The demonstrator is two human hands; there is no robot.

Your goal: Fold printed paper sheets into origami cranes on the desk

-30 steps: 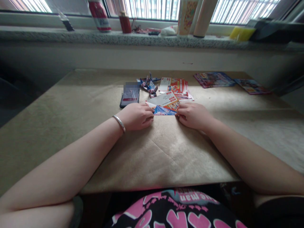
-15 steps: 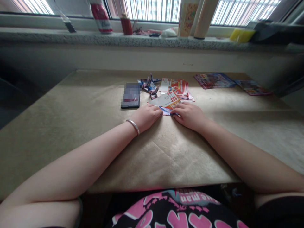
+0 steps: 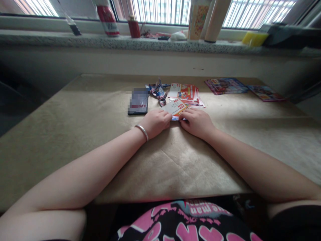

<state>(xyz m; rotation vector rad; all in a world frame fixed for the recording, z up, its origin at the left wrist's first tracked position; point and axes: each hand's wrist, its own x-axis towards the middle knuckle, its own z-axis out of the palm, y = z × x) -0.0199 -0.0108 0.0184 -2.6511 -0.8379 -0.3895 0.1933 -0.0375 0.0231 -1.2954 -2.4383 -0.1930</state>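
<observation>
My left hand [image 3: 157,121], with a silver bangle at its wrist, is closed with its fingertips on the left side of a small white and orange printed card [image 3: 174,107]. On the card's right side, the fingers of my right hand [image 3: 197,121] pinch its near edge. A blue and white strip [image 3: 175,118] shows along that edge between the fingertips; I cannot tell whether it is a fold of the card or a separate paper. Just beyond lies a loose stack of red and white cards [image 3: 189,92].
A dark phone [image 3: 137,102] lies left of the cards, beside crumpled blue wrappers [image 3: 158,89]. Two groups of colourful cards [image 3: 227,86] [image 3: 267,92] rest at the back right. Along the stone windowsill [image 3: 87,42] stand a red and white bottle [image 3: 107,20], a red pot [image 3: 134,28] and a tall container [image 3: 198,21].
The card has turned and drawn slightly nearer between my hands. Less of the blue and white strip shows. My fingertips have curled in more and my right hand has shifted slightly left.
</observation>
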